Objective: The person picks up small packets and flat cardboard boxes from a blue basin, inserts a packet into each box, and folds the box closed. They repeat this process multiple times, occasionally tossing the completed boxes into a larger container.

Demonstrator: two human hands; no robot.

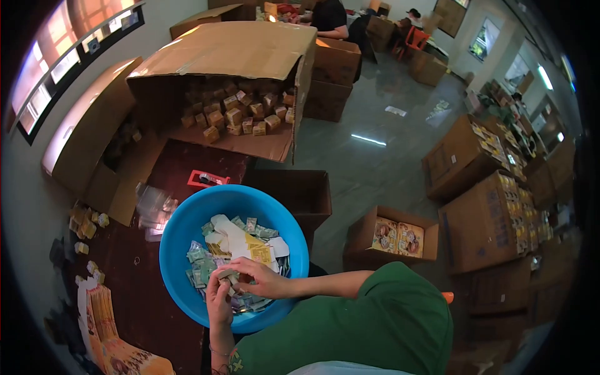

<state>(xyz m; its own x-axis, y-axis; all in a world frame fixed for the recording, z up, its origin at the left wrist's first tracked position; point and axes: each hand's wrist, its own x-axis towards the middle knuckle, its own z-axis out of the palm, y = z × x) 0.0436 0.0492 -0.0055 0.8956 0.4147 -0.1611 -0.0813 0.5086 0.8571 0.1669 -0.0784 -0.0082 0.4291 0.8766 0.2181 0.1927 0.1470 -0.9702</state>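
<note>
A blue basin (172, 262) holds many small greenish packets (201, 265), some yellow printed pieces (259, 252) and white sheets (232, 237). Over the near part of the basin, my left hand (219, 300) and my right hand (259, 279) meet, fingers bent around a small pale item (229, 281). Its details are too small to tell, and the fingers cover part of it. Both hands are closed on it, the right one reaching in from the right.
A large carton (231, 50) of small boxes (234, 117) lies on its side behind the basin. Nearby are a red tool (206, 179), clear plastic bags (153, 209) and flat printed cartons (103, 319). Open boxes (431, 232) stand on the floor; people (329, 19) are farther back.
</note>
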